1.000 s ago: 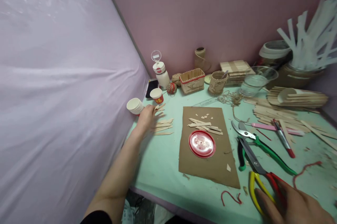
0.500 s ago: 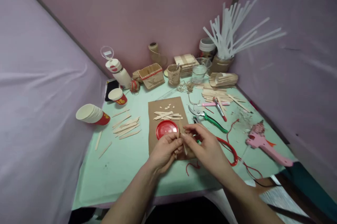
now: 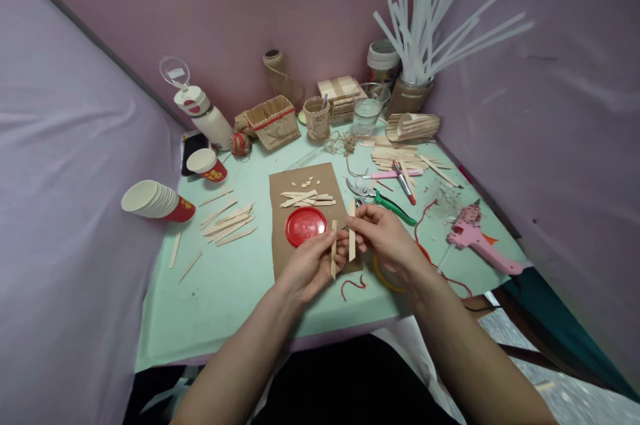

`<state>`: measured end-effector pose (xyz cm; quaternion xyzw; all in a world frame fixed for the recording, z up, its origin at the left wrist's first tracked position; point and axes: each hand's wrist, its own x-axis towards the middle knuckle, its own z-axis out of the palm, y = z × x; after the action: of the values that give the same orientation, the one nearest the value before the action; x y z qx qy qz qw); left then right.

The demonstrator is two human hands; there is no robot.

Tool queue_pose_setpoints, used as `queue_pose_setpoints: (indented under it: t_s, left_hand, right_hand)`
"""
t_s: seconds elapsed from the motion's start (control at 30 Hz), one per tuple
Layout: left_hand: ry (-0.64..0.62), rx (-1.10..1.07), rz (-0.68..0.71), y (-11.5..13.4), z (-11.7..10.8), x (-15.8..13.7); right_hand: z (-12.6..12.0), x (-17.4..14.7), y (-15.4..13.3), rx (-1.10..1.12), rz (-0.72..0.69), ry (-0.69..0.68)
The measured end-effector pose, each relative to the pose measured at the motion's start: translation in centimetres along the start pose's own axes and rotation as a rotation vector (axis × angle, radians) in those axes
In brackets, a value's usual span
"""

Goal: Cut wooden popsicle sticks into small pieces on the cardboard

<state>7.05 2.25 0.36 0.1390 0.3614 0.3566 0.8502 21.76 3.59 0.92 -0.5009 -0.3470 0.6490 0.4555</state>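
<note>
My left hand (image 3: 311, 263) pinches a narrow wooden craft stick (image 3: 333, 258), held upright between thumb and fingers. In my right hand (image 3: 384, 233) is a second, wider wooden stick (image 3: 352, 242) with a slanted lower end, gripped by thumb and fingertips. The two sticks stand side by side, a small gap apart. Both hands are over the near part of a brown cardboard sheet (image 3: 281, 258). On that sheet lie a red round lid (image 3: 306, 226), a small pile of cut sticks (image 3: 307, 199) and several tiny wood scraps (image 3: 306, 183).
Green-handled pruning shears (image 3: 395, 206) lie right of the cardboard, and a pink glue gun (image 3: 480, 244) farther right. More sticks (image 3: 233, 224) are spread on the left by the stacked paper cups (image 3: 157, 201). A glass of water (image 3: 367, 115) and a white bottle (image 3: 205, 118) stand behind.
The two sticks, close together and crossing before, are now apart and upright, facing me. My hands have turned and separated slightly. The camera view has shifted.
</note>
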Motion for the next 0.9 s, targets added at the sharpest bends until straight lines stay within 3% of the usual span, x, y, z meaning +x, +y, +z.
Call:
queue_pose_setpoints:
  t_s: [0.3,0.73,0.9]
  left_hand:
    - [0.070,-0.021,0.085,-0.4,0.4,0.6]
    - [0.026,-0.019,0.066,-0.6,0.2,0.7]
    - [0.116,-0.019,0.016,-0.6,0.4,0.6]
  right_hand:
    - [-0.3,-0.1,-1.3,-0.515,-0.163,-0.002]
    - [-0.4,0.8,-1.8,-0.531,-0.088,-0.138]
    - [-0.6,1.2,-1.4,-0.582,-0.190,-0.100]
